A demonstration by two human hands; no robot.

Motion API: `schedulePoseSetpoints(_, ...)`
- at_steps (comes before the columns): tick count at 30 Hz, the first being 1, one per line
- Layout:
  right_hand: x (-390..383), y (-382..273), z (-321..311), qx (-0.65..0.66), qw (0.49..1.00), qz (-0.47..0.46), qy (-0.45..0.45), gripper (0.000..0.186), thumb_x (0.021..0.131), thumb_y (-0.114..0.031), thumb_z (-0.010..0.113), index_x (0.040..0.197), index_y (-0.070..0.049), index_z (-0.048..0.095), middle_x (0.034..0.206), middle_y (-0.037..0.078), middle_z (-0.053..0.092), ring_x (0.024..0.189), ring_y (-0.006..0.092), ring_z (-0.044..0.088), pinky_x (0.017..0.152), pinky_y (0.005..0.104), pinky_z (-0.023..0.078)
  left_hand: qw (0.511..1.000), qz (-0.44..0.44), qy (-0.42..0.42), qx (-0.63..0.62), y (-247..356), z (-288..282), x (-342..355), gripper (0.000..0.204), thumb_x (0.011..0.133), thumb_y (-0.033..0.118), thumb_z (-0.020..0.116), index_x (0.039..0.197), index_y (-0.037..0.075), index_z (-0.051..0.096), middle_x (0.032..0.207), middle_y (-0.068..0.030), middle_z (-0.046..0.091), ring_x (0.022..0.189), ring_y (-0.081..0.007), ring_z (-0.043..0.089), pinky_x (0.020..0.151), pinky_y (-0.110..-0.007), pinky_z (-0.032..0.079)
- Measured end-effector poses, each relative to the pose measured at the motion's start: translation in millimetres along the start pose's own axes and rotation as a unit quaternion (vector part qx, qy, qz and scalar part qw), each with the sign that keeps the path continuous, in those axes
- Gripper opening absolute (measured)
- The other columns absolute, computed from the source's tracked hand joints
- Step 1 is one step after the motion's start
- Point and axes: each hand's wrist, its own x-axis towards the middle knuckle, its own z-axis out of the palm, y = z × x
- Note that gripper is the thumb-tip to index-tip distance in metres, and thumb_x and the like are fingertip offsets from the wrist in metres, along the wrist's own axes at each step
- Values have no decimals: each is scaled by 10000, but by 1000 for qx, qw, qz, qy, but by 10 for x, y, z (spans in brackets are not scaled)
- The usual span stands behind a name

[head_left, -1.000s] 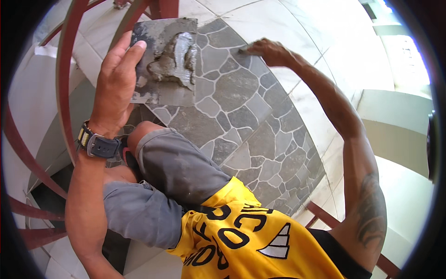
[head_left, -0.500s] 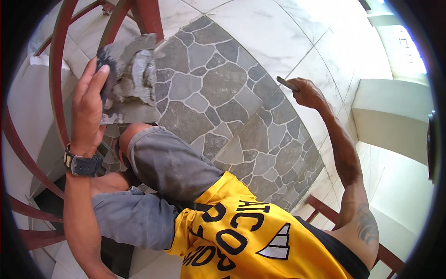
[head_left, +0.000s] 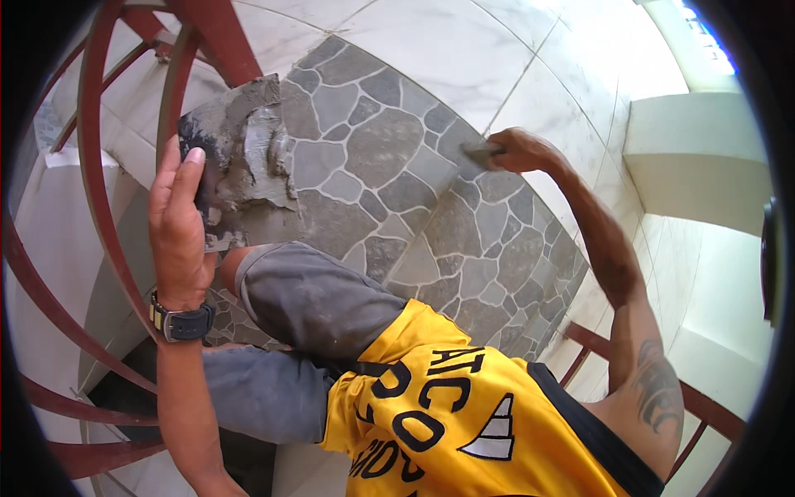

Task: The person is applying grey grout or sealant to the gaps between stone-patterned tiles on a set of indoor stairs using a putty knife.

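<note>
My left hand [head_left: 180,219], with a dark watch at the wrist, grips a flat board [head_left: 217,157] by its left edge, the thumb lying over the top face. Grey wet mortar [head_left: 269,157] is heaped on the board. On the right, my right hand [head_left: 522,151] is closed round a small flat grey scraper [head_left: 479,155]; its exact kind is blurred. The scraper is low over the stone-patterned floor tiles [head_left: 389,149], near the end of a straight seam [head_left: 435,215] between two of them. Whether it touches the tile I cannot tell.
Curved red-brown metal railing [head_left: 98,141] stands close on the left beside my left arm. White marble-look tiles [head_left: 546,108] border the patterned floor. A pale ledge [head_left: 696,166] projects at the right, and another red-brown rail [head_left: 712,410] is behind my right shoulder.
My right hand has brought the scraper left from the white tile border onto the patterned tiles. The left hand and the mortar board have shifted slightly right and down in view.
</note>
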Motion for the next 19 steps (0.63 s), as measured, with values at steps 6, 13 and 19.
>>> schedulePoseSetpoints(6,203,-76,15,31,980,198,7,272,757,-205,581,912,-3,679,690,143,656,585,237,639,556,364,513,999,-6,12,-44,-216,-238,98,459,919,150,566,1340,2,459,1276,-107,530,1094,-168,559,926,-292,463)
schedulePoseSetpoints(13,316,-104,266,-5,994,114,-1,302,733,-217,604,899,34,612,739,182,645,618,275,644,572,370,530,860,278,-65,424,-344,-512,188,427,884,106,594,1288,-1,510,1355,-190,467,1185,-241,512,985,-322,433)
schedulePoseSetpoints(19,56,-47,-115,80,972,215,42,311,796,-234,607,1058,-71,652,707,93,634,529,151,591,485,292,501,982,-34,-117,-147,-173,-194,368,481,882,187,635,1327,81,488,1365,-190,463,1198,-316,508,963,-309,447)
